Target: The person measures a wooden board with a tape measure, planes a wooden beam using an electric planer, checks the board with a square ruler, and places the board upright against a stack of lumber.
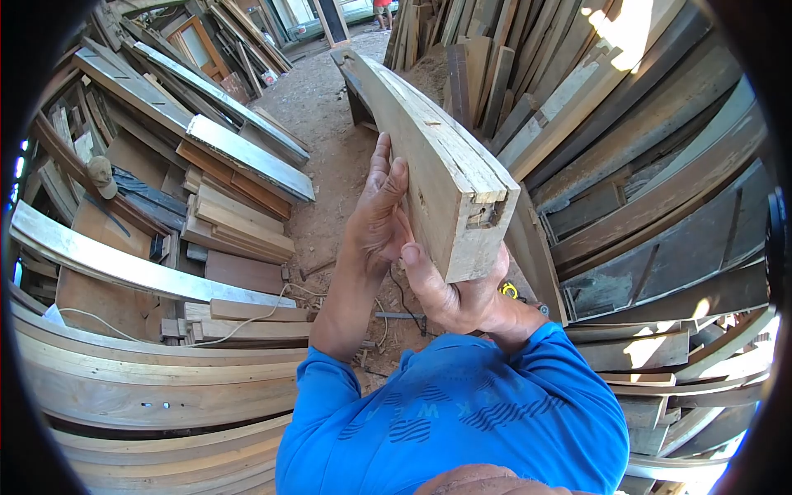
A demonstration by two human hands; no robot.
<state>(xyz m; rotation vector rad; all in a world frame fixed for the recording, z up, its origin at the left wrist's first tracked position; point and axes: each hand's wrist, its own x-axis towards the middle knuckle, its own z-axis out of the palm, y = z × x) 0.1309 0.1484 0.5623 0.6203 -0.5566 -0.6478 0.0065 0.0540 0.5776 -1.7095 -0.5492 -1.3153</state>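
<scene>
A long, thick wooden beam [418, 177] is held up in front of my chest and stretches away from me. Its near end shows a notched, slotted cut, and grooves run along its top face. My left hand [378, 206] presses along the beam's left face, fingers pointing away and partly wrapped on the wood. Under the near end, my right hand [454, 293] grips the beam, its thumb on the left face and fingertips on the right. The underside of the beam is hidden.
Stacked boards [239, 223] line the left side, with curved planks [157, 375] nearer me. Timber [652, 239] leans along the right. A yellow tape measure [509, 290] lies low by my right arm. A cap [101, 176] hangs at left; a person [382, 12] stands far off.
</scene>
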